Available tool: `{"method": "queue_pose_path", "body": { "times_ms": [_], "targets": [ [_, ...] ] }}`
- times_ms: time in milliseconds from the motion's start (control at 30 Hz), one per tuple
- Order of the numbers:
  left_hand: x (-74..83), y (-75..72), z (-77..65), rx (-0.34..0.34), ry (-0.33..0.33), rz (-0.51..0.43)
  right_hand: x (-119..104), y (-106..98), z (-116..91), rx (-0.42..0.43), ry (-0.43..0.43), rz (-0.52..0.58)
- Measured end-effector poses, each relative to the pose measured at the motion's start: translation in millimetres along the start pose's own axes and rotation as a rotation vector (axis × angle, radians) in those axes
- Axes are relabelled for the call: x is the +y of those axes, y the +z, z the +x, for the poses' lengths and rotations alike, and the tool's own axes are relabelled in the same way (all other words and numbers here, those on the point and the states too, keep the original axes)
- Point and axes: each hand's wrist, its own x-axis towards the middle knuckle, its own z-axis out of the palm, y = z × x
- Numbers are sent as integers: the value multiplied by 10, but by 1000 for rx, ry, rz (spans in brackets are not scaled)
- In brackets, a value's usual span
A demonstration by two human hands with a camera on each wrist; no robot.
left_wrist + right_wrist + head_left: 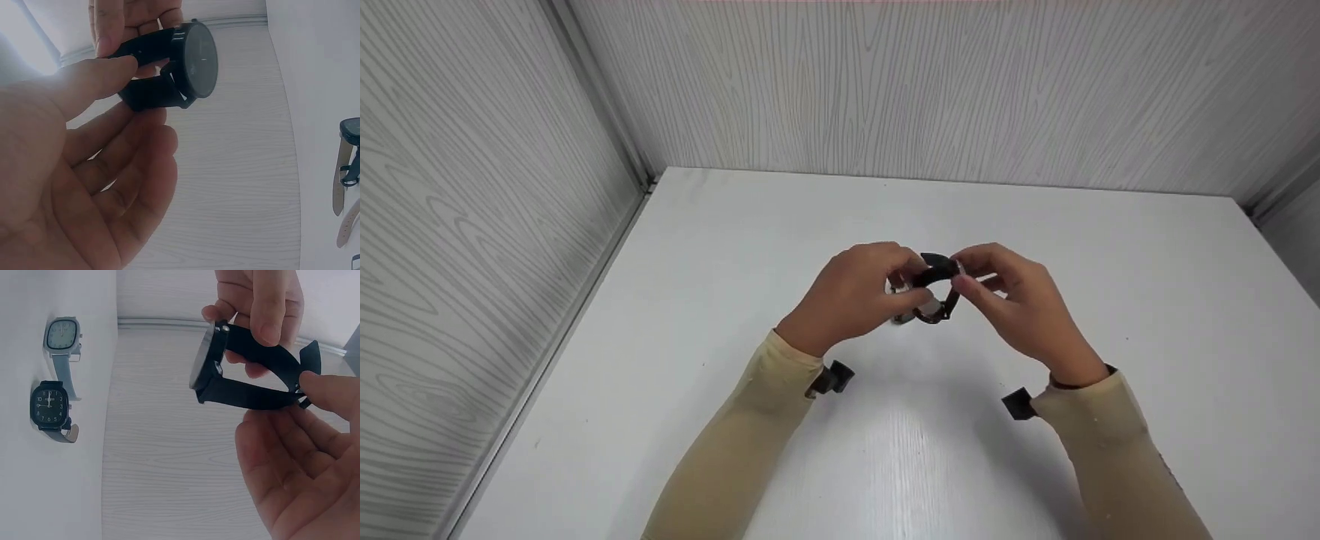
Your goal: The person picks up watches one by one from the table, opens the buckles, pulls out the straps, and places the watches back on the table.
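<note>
Between both hands is a wristwatch [937, 271] with a black strap and a round, dark-rimmed case [201, 59]. The strap bends into a loop, its loose tip [310, 358] standing up beside the buckle. My left hand [862, 292] pinches the strap close to the case, thumb on one side and fingers on the other. At the buckle end, my right hand [1024, 300] pinches the strap between thumb and fingertips. The fingers partly cover the buckle, so I cannot tell whether it is fastened.
On the white table [780, 217] lie more watches: a pale square-faced watch [62, 334] and a black square-faced watch [49, 406]. At the left wrist view's edge are a dark-cased watch [350, 132] and part of a beige strap [349, 228]. Wood-grain panels [870, 90] enclose the table.
</note>
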Motion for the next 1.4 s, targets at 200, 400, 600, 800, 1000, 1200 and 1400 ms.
{"method": "queue_pose_path", "body": {
  "times_ms": [200, 400, 600, 800, 1000, 1200, 1400],
  "targets": [
    [-5, 23, 12, -25, 3, 59, 10, 13, -2, -25, 37, -9],
    [8, 69, 12, -68, -13, 66, 14, 14, 3, -25, 56, -24],
    [37, 117, 24, -32, -15, 15, 16, 30, 6, -54, 115, 57],
    [34, 145, 35, 21, 19, -17, 24, 53, 8, -68, 104, 95],
    [31, 154, 31, 60, 43, -29, 26, 56, -1, -70, 53, 78],
    [27, 164, 30, 76, 24, -54, 11, 60, -1, -87, 34, 119],
    [29, 155, 33, 86, 36, -57, 18, 68, 0, -52, 12, 106]
  ]
}}
